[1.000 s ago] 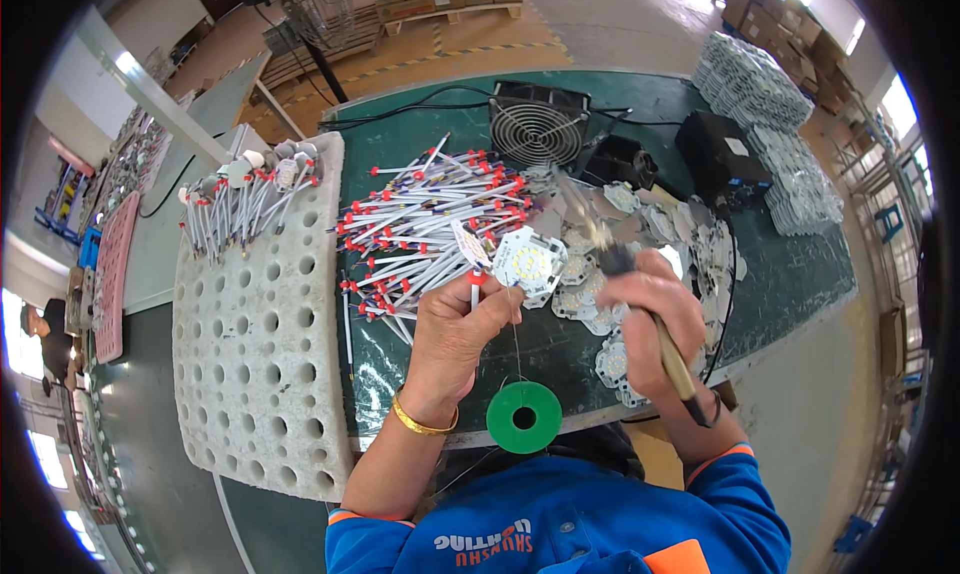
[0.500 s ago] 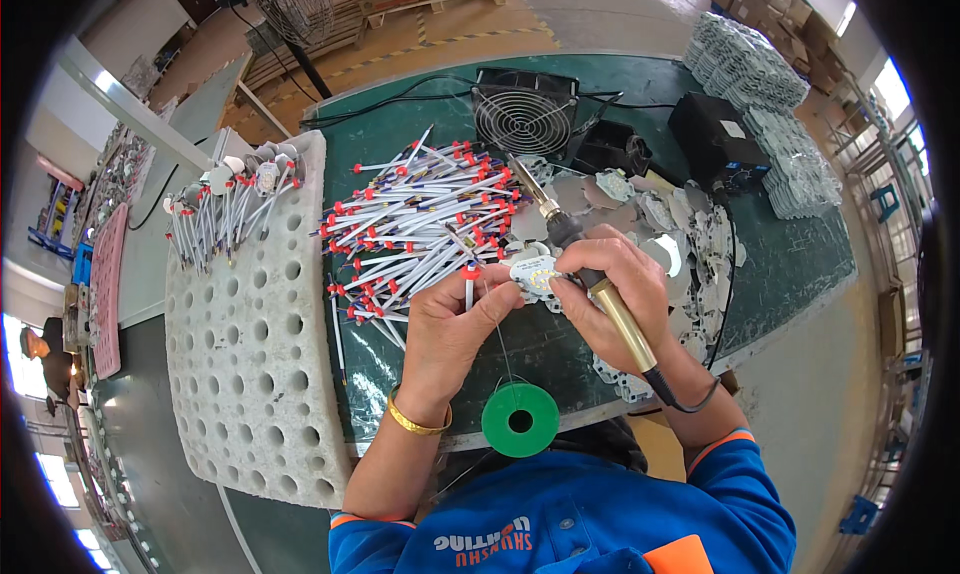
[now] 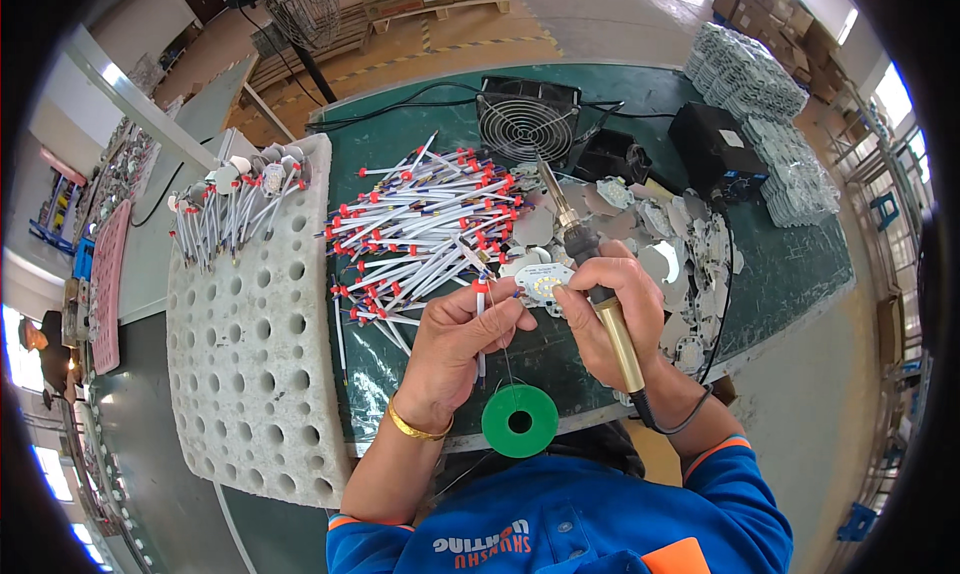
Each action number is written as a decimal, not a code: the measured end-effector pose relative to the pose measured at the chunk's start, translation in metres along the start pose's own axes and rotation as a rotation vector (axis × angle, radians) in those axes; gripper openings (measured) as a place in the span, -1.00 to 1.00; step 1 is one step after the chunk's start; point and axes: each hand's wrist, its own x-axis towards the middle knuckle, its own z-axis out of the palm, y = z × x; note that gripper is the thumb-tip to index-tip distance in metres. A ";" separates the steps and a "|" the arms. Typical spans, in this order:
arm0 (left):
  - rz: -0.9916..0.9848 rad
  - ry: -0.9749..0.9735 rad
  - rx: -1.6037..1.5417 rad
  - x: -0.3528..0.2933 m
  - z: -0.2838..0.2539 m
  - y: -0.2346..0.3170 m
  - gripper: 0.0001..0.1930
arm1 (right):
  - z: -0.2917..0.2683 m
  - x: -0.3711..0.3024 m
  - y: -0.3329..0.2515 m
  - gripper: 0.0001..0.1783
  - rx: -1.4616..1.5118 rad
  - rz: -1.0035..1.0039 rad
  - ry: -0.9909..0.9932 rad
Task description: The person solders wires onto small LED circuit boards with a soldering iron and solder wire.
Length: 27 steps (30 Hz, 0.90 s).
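Note:
My left hand (image 3: 448,346) is closed on a white sleeved wire (image 3: 481,302) with a red collar, held upright between thumb and fingers. A thin solder wire (image 3: 507,362) runs from that hand down to a green spool (image 3: 499,442) at the table's front edge. In my right hand (image 3: 632,296) is a soldering iron (image 3: 624,350) with a gold and black handle, its tip pointing up and away. The thumb and fingers of that hand also pinch a white LED board (image 3: 543,283), close beside the left fingertips. The tip is apart from the board.
Sleeved wires (image 3: 420,219) lie heaped beyond my left hand. Loose metal discs and boards (image 3: 690,259) spread to the right. A holed foam block (image 3: 235,374) holds assembled pieces at left. Behind are a fan (image 3: 525,124), an iron stand (image 3: 612,156), a black box (image 3: 712,146) and stacked panels (image 3: 745,69).
The iron's tip has swung right, and my right hand has shifted slightly down. The LED board now shows more of its face. My left hand has moved a little right, still holding the wire.

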 end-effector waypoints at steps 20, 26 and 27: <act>0.034 0.067 -0.028 -0.002 0.003 -0.006 -0.82 | 0.005 -0.016 0.000 -0.69 -0.025 -0.009 -0.066; 0.064 0.143 0.140 -0.005 0.006 0.001 -0.86 | 0.006 -0.017 0.002 -0.66 -0.019 -0.068 -0.107; 0.068 0.147 0.139 -0.006 0.006 0.002 -0.86 | 0.006 -0.018 0.001 -0.66 -0.015 -0.071 -0.109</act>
